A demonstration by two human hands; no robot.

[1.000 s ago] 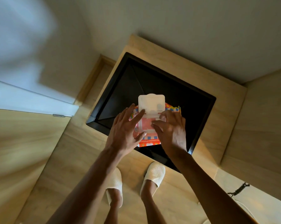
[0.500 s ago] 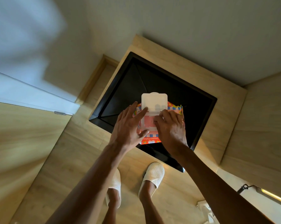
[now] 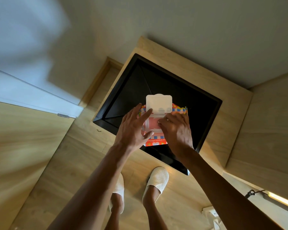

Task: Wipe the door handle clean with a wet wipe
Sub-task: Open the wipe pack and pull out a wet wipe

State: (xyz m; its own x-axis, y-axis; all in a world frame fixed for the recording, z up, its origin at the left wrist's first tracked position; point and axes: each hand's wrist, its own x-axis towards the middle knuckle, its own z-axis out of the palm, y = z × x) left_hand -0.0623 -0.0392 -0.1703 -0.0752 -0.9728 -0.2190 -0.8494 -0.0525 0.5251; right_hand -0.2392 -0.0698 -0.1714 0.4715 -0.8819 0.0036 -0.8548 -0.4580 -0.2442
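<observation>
A colourful wet wipe pack [image 3: 156, 142] is held over a black square tray, its white lid [image 3: 158, 102] flipped open and pointing away from me. My left hand [image 3: 133, 130] grips the pack's left side, index finger lying on the lid's hinge and thumb on the front. My right hand [image 3: 176, 130] covers the pack's right side, fingertips curled onto the pink opening under the lid. Whether a wipe is pinched there is hidden. No door handle is in view.
The black tray [image 3: 140, 83] sits in a light wooden frame against the wall. My feet in white slippers [image 3: 156, 181] stand on the wooden floor. A white door edge with a small metal piece [image 3: 63, 115] is at left. A power strip [image 3: 209, 211] lies at lower right.
My right fingertips have shifted slightly on the pack's opening. The left hand keeps the same grip, and the view has drifted a little.
</observation>
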